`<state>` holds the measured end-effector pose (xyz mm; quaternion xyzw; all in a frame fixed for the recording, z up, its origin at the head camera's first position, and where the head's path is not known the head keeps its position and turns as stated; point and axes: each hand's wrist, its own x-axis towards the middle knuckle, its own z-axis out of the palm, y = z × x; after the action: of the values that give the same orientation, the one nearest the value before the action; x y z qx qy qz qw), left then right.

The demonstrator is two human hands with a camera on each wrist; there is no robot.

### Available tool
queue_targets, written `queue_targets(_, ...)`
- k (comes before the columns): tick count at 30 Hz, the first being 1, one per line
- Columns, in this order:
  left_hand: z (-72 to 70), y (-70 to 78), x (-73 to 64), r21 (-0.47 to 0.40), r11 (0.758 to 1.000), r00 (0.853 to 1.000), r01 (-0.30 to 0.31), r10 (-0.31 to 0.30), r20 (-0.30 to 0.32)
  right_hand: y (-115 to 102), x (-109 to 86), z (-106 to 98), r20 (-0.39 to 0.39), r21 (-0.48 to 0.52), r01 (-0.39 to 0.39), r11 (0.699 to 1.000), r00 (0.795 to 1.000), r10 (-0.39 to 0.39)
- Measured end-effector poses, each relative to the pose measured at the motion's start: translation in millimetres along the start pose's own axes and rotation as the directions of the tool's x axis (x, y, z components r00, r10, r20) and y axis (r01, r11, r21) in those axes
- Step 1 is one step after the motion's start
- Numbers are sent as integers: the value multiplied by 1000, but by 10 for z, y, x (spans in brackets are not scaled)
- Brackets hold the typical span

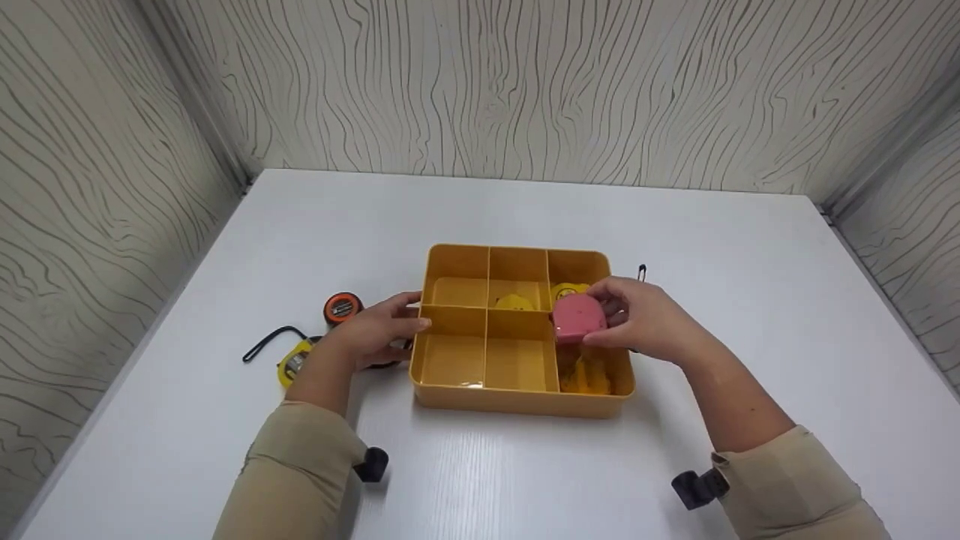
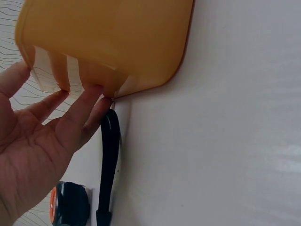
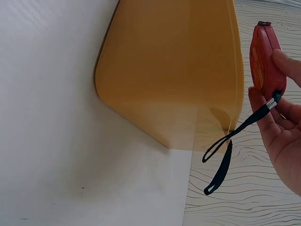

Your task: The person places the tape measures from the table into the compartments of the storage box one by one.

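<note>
A pink tape measure (image 1: 579, 318) is pinched between the thumb and fingers of my right hand (image 1: 637, 319), above the right compartments of a yellow divided box (image 1: 517, 402). Its black wrist strap (image 3: 249, 123) dangles beside the box in the right wrist view. Yellow tape measures lie in the back right compartment (image 1: 570, 288), the back middle one (image 1: 514, 302) and the front right one (image 1: 589, 376). My left hand (image 1: 375, 330) touches the box's left wall with extended fingertips, plain in the left wrist view.
Left of the box lie an orange and black tape measure (image 1: 343, 307) and a yellow one (image 1: 294, 363) with a black strap (image 1: 268, 343), partly behind the left arm. Another dark strap (image 2: 109, 160) lies under the left hand. Wood-patterned panels (image 1: 517, 90) border the white table (image 1: 720, 247).
</note>
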<state>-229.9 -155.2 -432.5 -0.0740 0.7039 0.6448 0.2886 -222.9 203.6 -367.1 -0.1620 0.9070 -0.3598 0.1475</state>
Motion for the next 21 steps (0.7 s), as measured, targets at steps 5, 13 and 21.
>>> queue_targets(5, 1, 5, 5, 1, 1000, 1000, 4, -4, -4, -61, 26, 52, 28, -8, 13, 1000, 1000, -13)
queue_targets(13, -6, -7, 11, -9, 1000, 1000, 3, -3, 8, -143, 53, 142, 66, -31, 21, 999, 998, -19)
queue_targets(21, -15, -8, 6, 13, 1000, 1000, 12, -12, 1, -136, 70, 233, 79, -57, 37, 998, 996, -32)
